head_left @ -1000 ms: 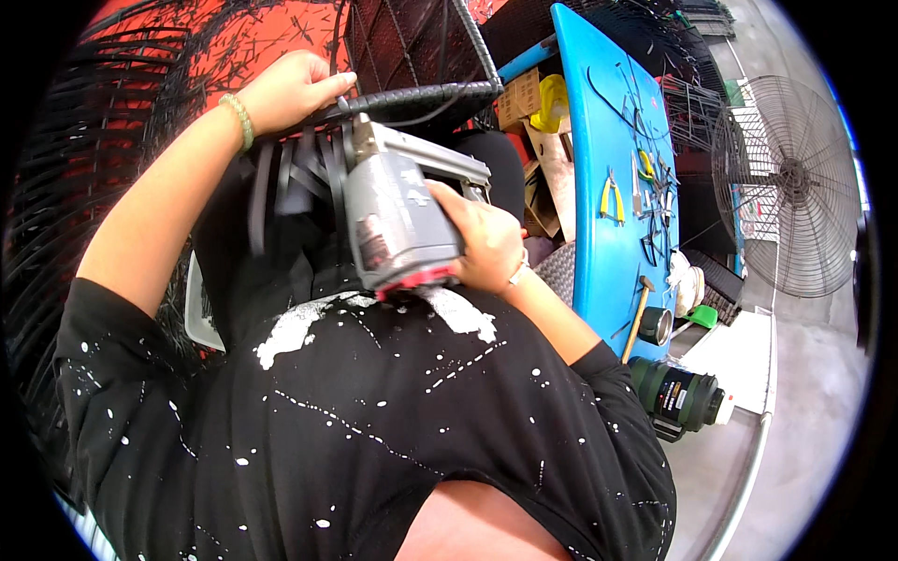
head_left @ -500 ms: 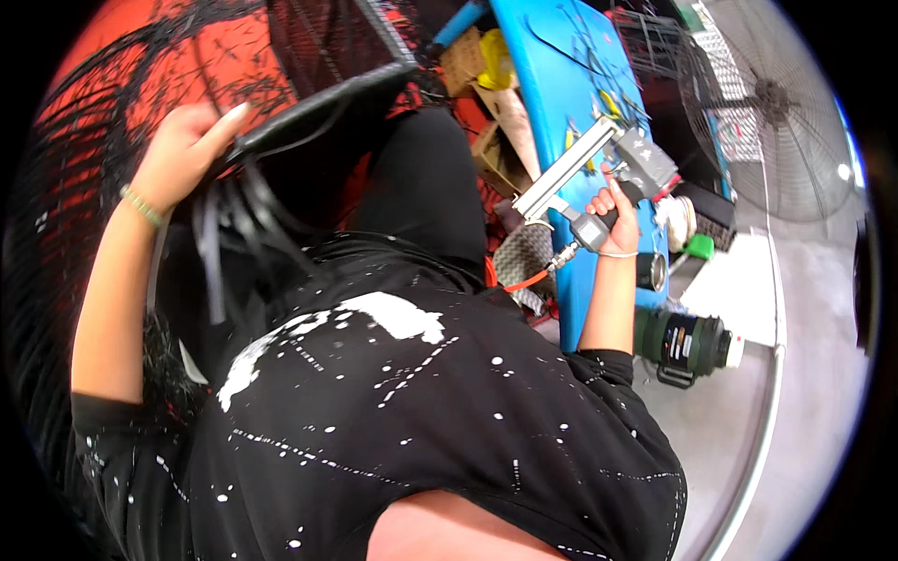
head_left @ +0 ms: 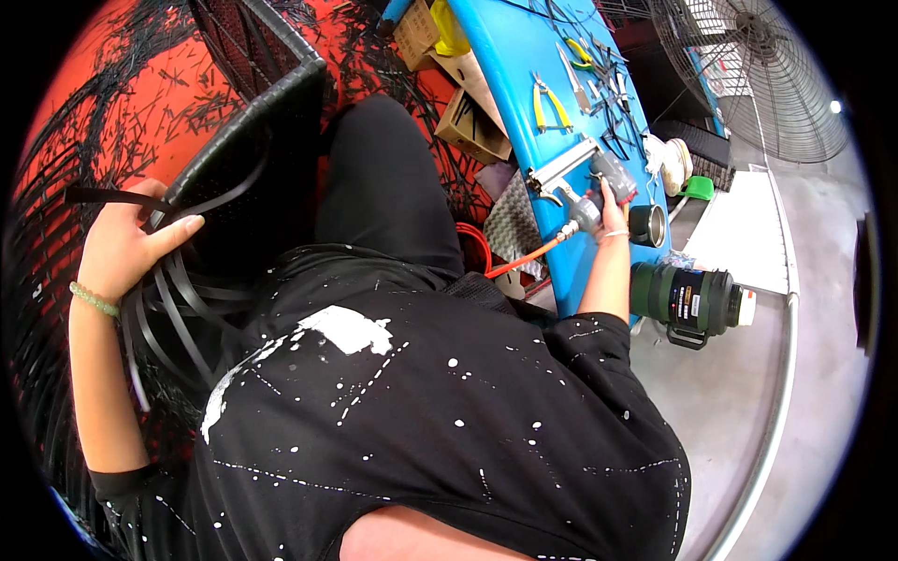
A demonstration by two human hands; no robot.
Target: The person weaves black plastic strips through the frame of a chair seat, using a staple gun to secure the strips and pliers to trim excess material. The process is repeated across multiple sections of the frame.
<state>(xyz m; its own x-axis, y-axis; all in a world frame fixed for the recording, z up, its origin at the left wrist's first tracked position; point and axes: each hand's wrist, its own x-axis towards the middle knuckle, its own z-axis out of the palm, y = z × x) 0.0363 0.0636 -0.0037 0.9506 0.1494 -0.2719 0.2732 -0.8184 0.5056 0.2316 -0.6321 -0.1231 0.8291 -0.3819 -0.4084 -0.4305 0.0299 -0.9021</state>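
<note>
My left hand [head_left: 126,238] is closed around the lower end of a black woven frame [head_left: 245,126], thumb lying along its near side. Loose flat black strips [head_left: 182,313] hang under that hand, and one curls out past the thumb. Over at the right, my right hand [head_left: 613,213] has its fingers wrapped round the grip of a grey air staple gun [head_left: 566,168]. An orange air hose [head_left: 528,259] runs from its handle. The gun is over the blue table [head_left: 500,65]; whether it rests on the surface I cannot tell.
Yellow-handled pliers [head_left: 552,105], scissors [head_left: 572,77] and black strip scraps lie on the table. A metal cup [head_left: 645,225] and large green flask [head_left: 687,301] stand nearby. Black offcuts litter the red floor [head_left: 173,140]. A big fan [head_left: 748,84] stands far right.
The woven frame has tilted more steeply, its far end now further left in view. The staple gun has come lower and turned over the table. More of the pliers and tools show.
</note>
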